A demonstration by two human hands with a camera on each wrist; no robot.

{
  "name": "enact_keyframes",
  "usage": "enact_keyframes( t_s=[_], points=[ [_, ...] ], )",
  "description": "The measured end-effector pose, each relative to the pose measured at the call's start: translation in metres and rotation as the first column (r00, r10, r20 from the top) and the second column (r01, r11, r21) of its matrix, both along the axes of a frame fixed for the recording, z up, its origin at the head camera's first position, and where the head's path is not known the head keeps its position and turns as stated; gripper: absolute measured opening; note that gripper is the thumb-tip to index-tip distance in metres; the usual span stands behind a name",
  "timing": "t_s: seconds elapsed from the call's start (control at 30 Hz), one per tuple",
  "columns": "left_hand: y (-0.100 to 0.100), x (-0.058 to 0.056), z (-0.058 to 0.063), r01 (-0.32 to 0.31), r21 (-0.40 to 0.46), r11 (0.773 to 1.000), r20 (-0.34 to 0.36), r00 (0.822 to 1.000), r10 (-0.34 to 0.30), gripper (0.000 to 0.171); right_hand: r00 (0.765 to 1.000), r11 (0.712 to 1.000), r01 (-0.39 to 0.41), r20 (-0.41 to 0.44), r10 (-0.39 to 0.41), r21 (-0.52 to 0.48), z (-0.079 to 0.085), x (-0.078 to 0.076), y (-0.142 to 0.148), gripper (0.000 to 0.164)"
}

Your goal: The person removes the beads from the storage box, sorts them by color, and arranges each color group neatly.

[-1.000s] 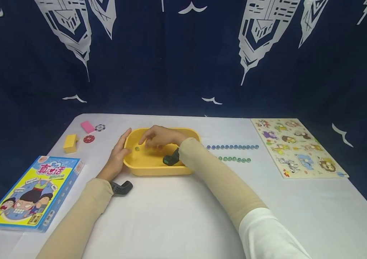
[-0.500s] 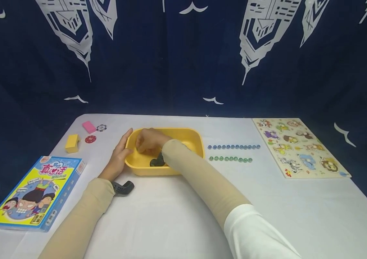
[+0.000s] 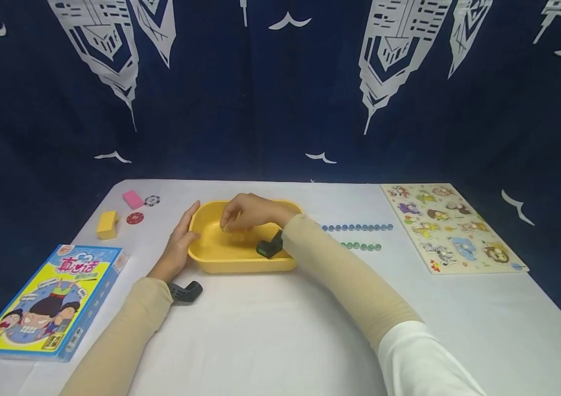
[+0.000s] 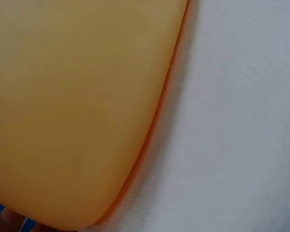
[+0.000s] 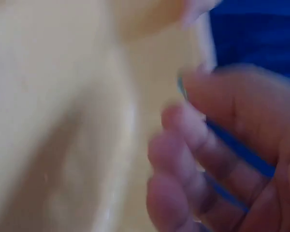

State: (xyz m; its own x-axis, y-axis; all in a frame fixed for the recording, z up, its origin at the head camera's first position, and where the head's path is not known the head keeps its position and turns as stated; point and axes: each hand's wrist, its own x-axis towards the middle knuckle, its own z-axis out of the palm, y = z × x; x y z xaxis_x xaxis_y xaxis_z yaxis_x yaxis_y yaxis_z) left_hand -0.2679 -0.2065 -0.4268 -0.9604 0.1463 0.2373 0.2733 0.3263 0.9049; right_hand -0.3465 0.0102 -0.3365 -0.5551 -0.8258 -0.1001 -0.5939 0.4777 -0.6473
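Note:
A yellow plastic tray stands on the white table. My left hand rests against its left end, fingers straight along the outer wall and thumb by the rim. Over the inside of the tray, my right hand pinches a small glass bead between thumb and index finger. Only a greenish edge of the bead shows in the right wrist view; the fingertips hide the rest. The tray's wall fills much of the left wrist view.
Right of the tray lie a row of blue glass beads and a row of green ones, partly behind the right sleeve. An animal puzzle board is farther right. At left are a boxed game, yellow block, pink block and poker chips.
My right hand went left to the bead on the tray floor, pinched it, and has moved back right with it. The left hand stays at the tray's end.

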Motion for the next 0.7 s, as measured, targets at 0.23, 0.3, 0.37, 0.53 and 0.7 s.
enact_keyframes(
  t_s=[0.23, 0.3, 0.37, 0.53, 0.7],
  points=[
    [0.0, 0.002, -0.001, 0.009, 0.02, 1.0, 0.012, 1.0, -0.009, 0.077, 0.994, 0.968, 0.057, 0.101, -0.033, -0.246, 0.015, 0.012, 0.075, 0.018],
    [-0.001, 0.003, -0.001, 0.012, 0.019, 1.0, 0.014, 1.0, -0.012, 0.077, 0.991, 0.956, 0.102, 0.111, -0.073, -0.276, 0.018, 0.018, 0.097, 0.02],
    [-0.001, 0.003, -0.002, 0.014, 0.015, 1.0, 0.014, 1.0, -0.014, 0.077, 0.986, 0.943, 0.151, 0.108, -0.124, -0.298, 0.021, 0.024, 0.12, 0.023],
    [0.0, 0.002, -0.001, 0.019, -0.003, 1.0, 0.003, 1.0, -0.019, 0.077, 0.965, 0.89, 0.263, 0.112, -0.238, -0.373, 0.02, 0.038, 0.176, 0.023],
    [0.004, 0.003, 0.002, 0.03, 0.006, 1.0, 0.003, 1.0, -0.03, 0.077, 0.926, 0.819, 0.378, 0.169, -0.338, -0.431, 0.011, 0.052, 0.232, 0.022]
  ],
)
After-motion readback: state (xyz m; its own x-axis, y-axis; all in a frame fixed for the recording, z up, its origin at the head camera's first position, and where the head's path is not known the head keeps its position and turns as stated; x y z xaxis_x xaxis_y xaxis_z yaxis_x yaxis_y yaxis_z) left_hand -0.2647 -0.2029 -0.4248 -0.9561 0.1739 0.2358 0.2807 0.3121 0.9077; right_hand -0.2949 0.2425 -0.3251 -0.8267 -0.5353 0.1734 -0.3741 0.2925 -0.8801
